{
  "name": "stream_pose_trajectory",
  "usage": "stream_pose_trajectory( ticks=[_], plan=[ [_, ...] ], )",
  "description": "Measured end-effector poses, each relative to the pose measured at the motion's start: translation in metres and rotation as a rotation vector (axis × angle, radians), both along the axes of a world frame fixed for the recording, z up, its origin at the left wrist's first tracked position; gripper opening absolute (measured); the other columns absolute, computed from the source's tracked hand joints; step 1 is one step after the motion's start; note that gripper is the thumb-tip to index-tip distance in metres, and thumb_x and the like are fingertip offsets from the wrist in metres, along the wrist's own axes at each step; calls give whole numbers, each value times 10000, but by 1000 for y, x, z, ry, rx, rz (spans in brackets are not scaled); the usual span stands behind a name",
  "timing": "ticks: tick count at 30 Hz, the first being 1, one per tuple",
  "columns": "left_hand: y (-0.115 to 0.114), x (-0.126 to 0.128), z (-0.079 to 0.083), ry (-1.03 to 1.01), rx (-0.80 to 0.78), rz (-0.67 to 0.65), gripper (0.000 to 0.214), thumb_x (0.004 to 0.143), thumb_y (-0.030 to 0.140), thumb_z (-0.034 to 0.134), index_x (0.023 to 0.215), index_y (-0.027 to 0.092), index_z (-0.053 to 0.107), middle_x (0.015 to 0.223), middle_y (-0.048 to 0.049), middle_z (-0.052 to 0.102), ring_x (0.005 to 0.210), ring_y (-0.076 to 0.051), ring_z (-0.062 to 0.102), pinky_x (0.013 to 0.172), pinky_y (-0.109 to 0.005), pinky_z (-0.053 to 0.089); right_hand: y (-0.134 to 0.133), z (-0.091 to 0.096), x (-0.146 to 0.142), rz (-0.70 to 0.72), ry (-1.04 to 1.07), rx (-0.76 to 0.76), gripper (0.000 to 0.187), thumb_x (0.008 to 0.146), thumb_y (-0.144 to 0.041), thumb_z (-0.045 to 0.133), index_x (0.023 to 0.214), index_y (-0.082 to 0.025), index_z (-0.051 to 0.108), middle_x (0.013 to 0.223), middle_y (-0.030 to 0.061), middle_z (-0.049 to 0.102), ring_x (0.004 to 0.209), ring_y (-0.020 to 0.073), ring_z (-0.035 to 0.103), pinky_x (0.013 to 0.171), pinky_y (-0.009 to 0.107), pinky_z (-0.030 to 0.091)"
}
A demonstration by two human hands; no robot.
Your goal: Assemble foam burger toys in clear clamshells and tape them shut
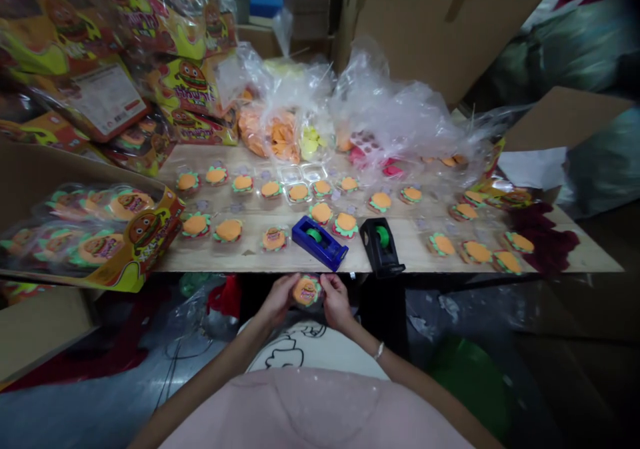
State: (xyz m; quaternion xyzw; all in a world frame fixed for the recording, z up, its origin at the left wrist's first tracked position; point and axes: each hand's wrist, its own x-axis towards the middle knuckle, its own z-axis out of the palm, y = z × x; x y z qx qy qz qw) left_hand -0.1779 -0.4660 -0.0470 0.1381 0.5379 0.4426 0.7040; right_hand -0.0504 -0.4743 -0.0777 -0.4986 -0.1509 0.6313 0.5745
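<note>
Between my two hands, just below the table's front edge, is a toy burger [306,290] in a clear plastic pack, its printed orange top facing up. My left hand [283,297] grips its left side, and my right hand [336,298] pinches the right side. Directly beyond them on the table stand a blue tape dispenser [323,244] and a black tape dispenser [381,246], both with green tape cores. A packed toy burger with a printed top [275,238] lies left of the blue dispenser. Several more burgers with plain orange tops, such as this burger [229,230], are spread around.
An open display box [150,236] with packed burgers stands at the left, below stacked wrapped boxes [193,89]. Plastic bags of orange pieces [270,132] and yellow pieces line the back. Dark red cloth [543,239] lies at the right end of the wooden table [400,222].
</note>
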Motion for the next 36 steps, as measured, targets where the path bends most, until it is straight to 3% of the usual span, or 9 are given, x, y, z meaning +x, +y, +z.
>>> stream_pose_trajectory(
  ticks=[3,9,17,22,26,29,31,33,36],
  plan=[
    [2,7,-7,58,9,85,291,618,361,763,662,95,654,608,-60,682,528,-158,622,536,-254,505,1,5,-1,12,87,-55,370,538,-439,805,652,-178,569,591,-45,598,538,103,529,564,244,430],
    [4,15,-21,145,40,205,391,534,443,804,608,112,611,535,-26,646,468,-140,584,485,-242,474,12,23,2,177,101,-190,381,511,-400,826,738,-150,649,680,26,697,613,172,633,603,293,490],
    [4,9,-29,185,87,158,411,537,433,810,702,80,679,654,-67,689,564,-162,614,566,-260,482,23,26,0,238,-35,-203,403,464,-356,834,769,-128,704,781,80,729,705,225,661,607,306,501],
    [7,9,-27,206,82,132,416,528,458,804,676,93,669,619,-38,667,543,-142,589,557,-245,463,20,20,1,226,-87,-189,398,459,-393,830,706,-116,687,664,51,699,603,175,617,595,290,475],
    [-9,2,-6,151,80,28,441,545,488,784,691,93,654,637,-62,658,562,-168,602,544,-263,469,11,29,3,299,-128,-185,391,466,-430,829,608,-128,624,567,5,632,522,124,545,527,247,418],
    [-30,-11,21,120,198,-104,490,524,376,827,897,125,635,816,-73,680,717,-196,638,641,-273,500,6,43,-1,403,-161,-104,385,529,-456,804,586,-134,600,517,-30,561,486,87,475,494,218,368],
    [-33,-22,41,173,268,-95,604,504,293,846,1020,172,557,886,-53,672,737,-181,636,669,-270,505,8,55,-5,438,-139,-45,405,590,-515,752,597,-143,593,517,-43,521,479,76,442,478,209,354],
    [-19,-34,58,264,313,12,607,542,311,824,1040,197,497,876,-33,663,692,-161,627,648,-268,502,14,65,-10,419,-115,-2,432,639,-576,688,646,-152,604,553,-41,508,495,76,440,466,201,355],
    [25,-49,72,419,447,172,499,605,374,772,983,187,505,872,-27,645,743,-163,627,697,-272,492,24,76,-13,398,-150,52,407,663,-560,669,747,-163,644,624,-26,521,545,83,465,464,184,362]
  ],
)
